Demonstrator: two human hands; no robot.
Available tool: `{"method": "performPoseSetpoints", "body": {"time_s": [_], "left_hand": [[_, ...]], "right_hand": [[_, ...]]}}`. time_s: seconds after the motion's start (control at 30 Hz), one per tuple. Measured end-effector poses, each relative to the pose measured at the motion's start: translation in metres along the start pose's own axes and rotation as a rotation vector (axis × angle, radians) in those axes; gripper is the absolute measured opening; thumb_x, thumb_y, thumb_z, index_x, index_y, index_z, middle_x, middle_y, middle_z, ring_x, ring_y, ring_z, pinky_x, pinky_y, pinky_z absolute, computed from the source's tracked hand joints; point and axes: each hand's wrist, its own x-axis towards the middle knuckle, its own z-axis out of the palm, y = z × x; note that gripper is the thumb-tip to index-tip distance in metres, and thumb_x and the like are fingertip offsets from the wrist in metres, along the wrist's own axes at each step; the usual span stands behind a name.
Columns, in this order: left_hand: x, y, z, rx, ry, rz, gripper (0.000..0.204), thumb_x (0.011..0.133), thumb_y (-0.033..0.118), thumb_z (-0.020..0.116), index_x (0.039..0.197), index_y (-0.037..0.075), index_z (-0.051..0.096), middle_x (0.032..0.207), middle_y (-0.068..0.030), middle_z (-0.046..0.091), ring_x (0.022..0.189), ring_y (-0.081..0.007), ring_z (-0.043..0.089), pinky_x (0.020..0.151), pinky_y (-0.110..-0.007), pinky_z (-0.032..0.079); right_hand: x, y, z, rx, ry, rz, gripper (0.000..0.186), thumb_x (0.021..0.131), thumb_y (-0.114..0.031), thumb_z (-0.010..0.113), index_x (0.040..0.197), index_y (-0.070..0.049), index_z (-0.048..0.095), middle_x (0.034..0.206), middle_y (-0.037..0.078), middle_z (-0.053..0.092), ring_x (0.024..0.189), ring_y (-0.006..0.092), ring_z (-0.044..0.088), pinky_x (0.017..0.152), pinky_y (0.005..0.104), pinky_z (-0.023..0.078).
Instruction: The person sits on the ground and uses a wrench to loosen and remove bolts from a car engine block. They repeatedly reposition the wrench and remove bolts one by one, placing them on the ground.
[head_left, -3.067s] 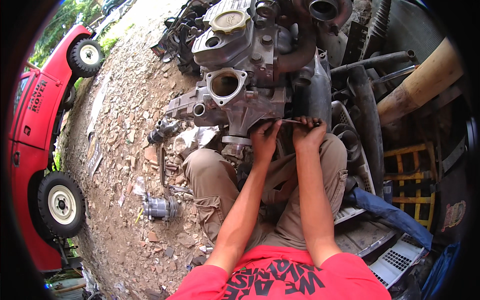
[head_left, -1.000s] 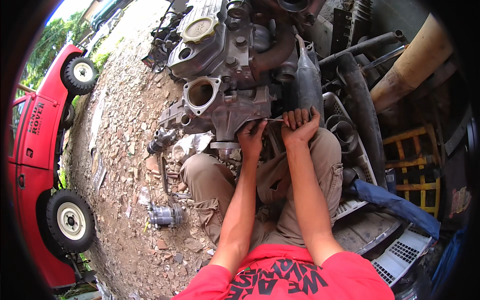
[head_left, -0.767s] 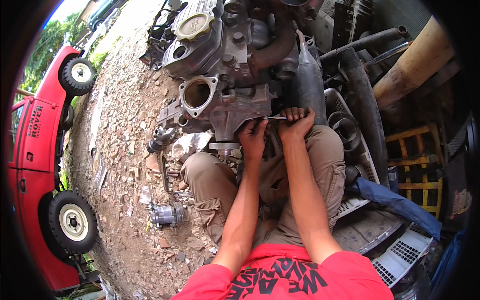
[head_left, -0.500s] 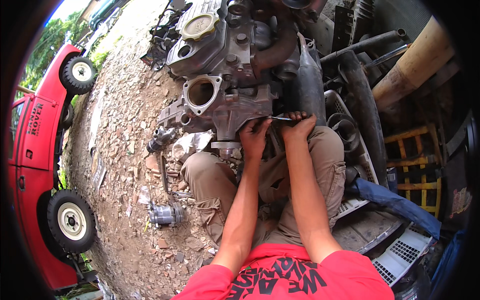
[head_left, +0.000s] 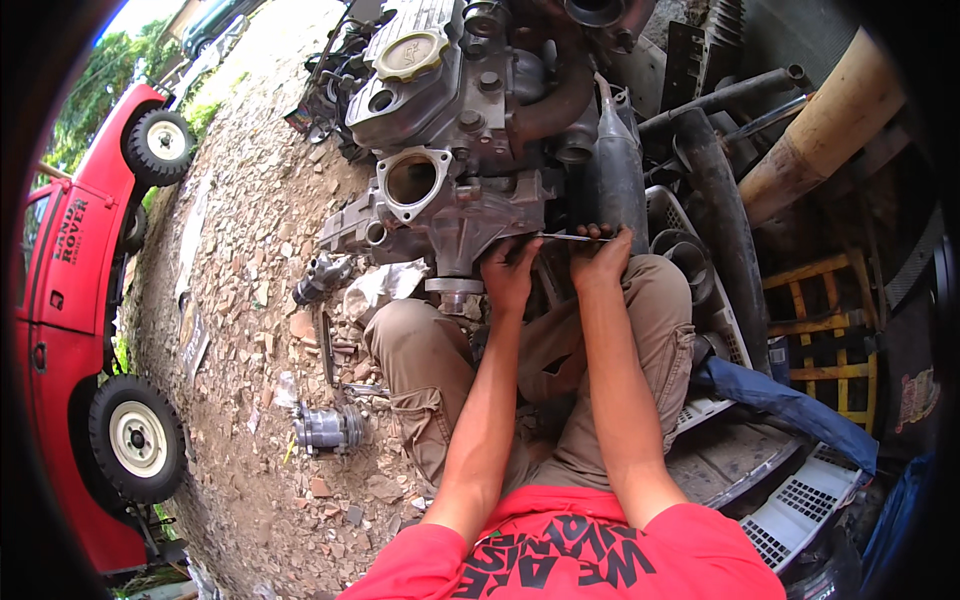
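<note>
Engine (head_left: pixel 468 222): R hand (head_left: pixel 602 264), grip closed on thin rod (head_left: pixel 572 238); L hand (head_left: pixel 508 274) at lower edge, can't tell grip.

Your bare left hand (head_left: pixel 507 276) is at the lower edge of the grey metal engine (head_left: pixel 478 215); your bare right hand (head_left: pixel 601 262) holds a thin silvery metal rod (head_left: pixel 570 237).

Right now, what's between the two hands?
In the head view, a thin metal rod runs from the right hand toward the left hand; contact there is unclear.
</note>
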Motion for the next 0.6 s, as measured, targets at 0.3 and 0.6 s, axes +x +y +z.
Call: {"method": "performPoseSetpoints", "body": {"time_s": [0.3, 0.6], "left_hand": [[0.004, 0.01, -0.008, 0.017, -0.047, -0.181, 0.031, 0.079, 0.022, 0.077, 0.098, -0.001, 0.069, 0.087, -0.0054, 0.07, 0.078, -0.0108, 0.06, 0.075, -0.026, 0.047], [-0.002, 0.023, -0.007, 0.075, -0.022, -0.073, 0.03, 0.079, 0.024, 0.077, 0.093, -0.002, 0.07, 0.082, -0.0081, 0.07, 0.076, -0.0133, 0.061, 0.074, -0.028, 0.047]], "right_hand": [[-0.014, -0.007, 0.003, -0.244, 0.066, 0.032, 0.028, 0.092, -0.039, 0.043, 0.088, -0.012, 0.047, 0.079, 0.006, 0.052, 0.07, 0.0209, 0.047, 0.068, 0.0364, 0.039], [-0.025, -0.022, 0.002, -0.433, -0.097, 0.158, 0.026, 0.095, -0.029, 0.051, 0.101, -0.004, 0.051, 0.089, 0.014, 0.056, 0.082, 0.0288, 0.058, 0.081, 0.0458, 0.051]]}}
